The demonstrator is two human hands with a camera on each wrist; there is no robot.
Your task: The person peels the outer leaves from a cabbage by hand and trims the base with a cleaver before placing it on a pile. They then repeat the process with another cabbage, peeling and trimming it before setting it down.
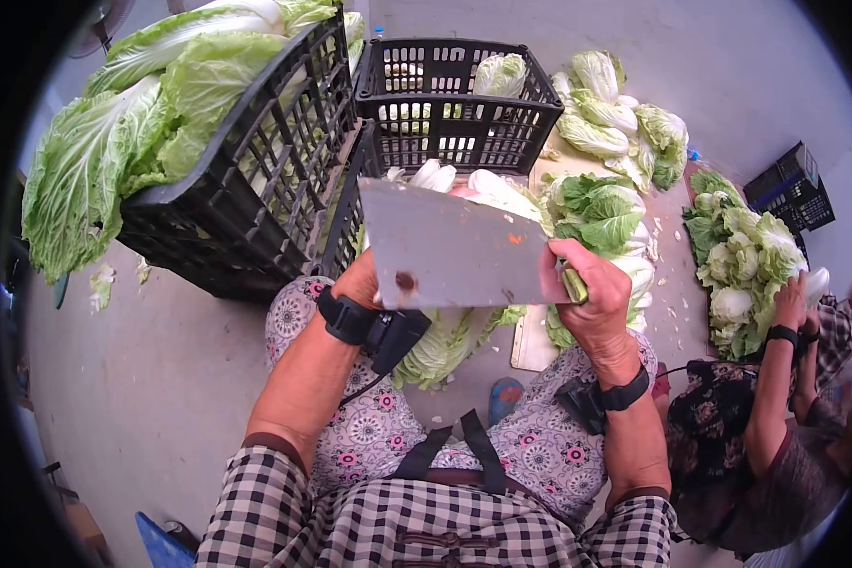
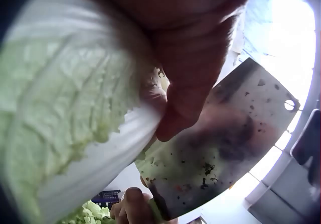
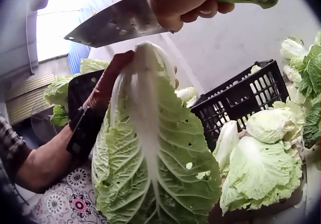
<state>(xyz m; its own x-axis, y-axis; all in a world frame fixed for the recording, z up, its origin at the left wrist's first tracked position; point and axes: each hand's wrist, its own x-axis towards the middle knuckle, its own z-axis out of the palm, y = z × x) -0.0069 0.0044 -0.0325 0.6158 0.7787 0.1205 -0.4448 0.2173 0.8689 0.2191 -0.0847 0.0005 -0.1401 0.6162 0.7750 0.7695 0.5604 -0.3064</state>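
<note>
My right hand grips the green handle of a broad cleaver, its blade specked with bits and lying across the middle of the head view. With my left hand I hold a napa cabbage around its white base end, leaves hanging down and pierced by a few holes. The cleaver blade is just above that base in the right wrist view. From the head, the blade covers most of my left hand and the cabbage's upper part; leafy green shows below it, between my knees.
A black crate heaped with cabbages stands at left, another black crate ahead. Cabbages lie on boards at front right, with more piled farther right. Another person works at far right, hands at that pile.
</note>
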